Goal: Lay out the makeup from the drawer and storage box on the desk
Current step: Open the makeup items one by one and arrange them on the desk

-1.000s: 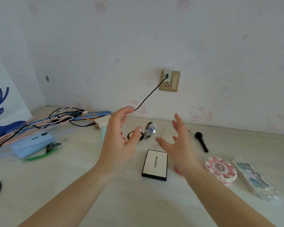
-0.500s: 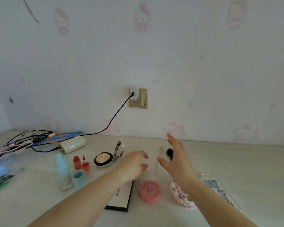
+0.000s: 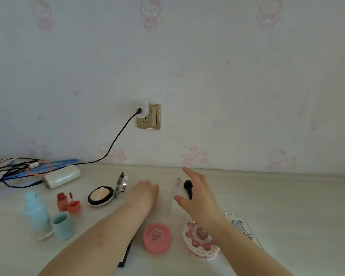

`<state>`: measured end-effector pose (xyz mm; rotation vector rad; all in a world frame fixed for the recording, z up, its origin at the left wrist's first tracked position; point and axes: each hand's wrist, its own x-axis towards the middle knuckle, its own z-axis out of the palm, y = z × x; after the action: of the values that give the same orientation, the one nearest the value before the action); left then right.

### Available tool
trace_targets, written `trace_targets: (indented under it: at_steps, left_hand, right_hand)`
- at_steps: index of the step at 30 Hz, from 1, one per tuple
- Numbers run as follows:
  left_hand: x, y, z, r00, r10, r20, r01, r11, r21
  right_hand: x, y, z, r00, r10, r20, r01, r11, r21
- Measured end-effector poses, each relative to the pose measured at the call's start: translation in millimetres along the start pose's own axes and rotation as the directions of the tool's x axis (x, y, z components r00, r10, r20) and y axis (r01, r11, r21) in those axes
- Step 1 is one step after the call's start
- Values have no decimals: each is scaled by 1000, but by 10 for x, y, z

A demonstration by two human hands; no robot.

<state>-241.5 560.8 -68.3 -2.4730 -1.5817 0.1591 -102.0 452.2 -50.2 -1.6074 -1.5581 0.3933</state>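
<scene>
Left hand [image 3: 145, 193] lies knuckles-up on the pale desk [image 3: 287, 206], fingers curled under; can't tell if it holds anything. Right hand [image 3: 197, 194] hovers w/ fingers spread over the black round-headed brush [image 3: 188, 188] & thin clear stick [image 3: 173, 196]. Round pink compact [image 3: 157, 238] at 6 o'clock of the hands, open cushion compact w/ mirror lid [image 3: 106, 193] at 9.

Desk [image 3: 277, 200]: pale matt wood-grain. Open cushion compact [image 3: 102, 195]: glossy black plastic, mirrored lid. Round pink compact [image 3: 157, 237]: matt plastic. Power bank [image 3: 62, 176] near back-left edge: glossy white. Wall socket [image 3: 148, 116]: shiny gold-tone plate.
</scene>
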Motion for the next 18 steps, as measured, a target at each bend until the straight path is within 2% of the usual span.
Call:
trace_targets:
  at_steps: [3,4,6,8,11,13,18]
  left_hand:
    - [17,-36,-3,1000,4,-6,-4,1000,-4]
    - [-4,-39,-40,1000,-7,-12,6,998,-61]
    - [-65,-43,-87,998,-44,-55,26,956,-291]
    - [-164,-17,-198,987,-73,-145,-18,838,-545]
    - [-349,51,-374,954,-108,-280,-170,573,-801]
    - [-492,98,-483,933,-129,-337,-253,433,-865]
    - [-732,125,-618,888,-190,-419,-374,234,-897]
  right_hand:
    - [-3,-2,-4,1000,11,14,-11,1000,-9]
    - [-6,-7,-14,1000,17,19,-17,1000,-10]
    - [-8,-33,-33,999,36,24,-36,999,7]
    - [5,-81,-40,997,78,16,-79,994,69]
    - [48,-191,-30,983,182,6,-175,937,301]
    - [52,-279,-36,972,234,1,-211,879,427]
    - [-32,-474,-92,970,240,-30,-182,807,562]
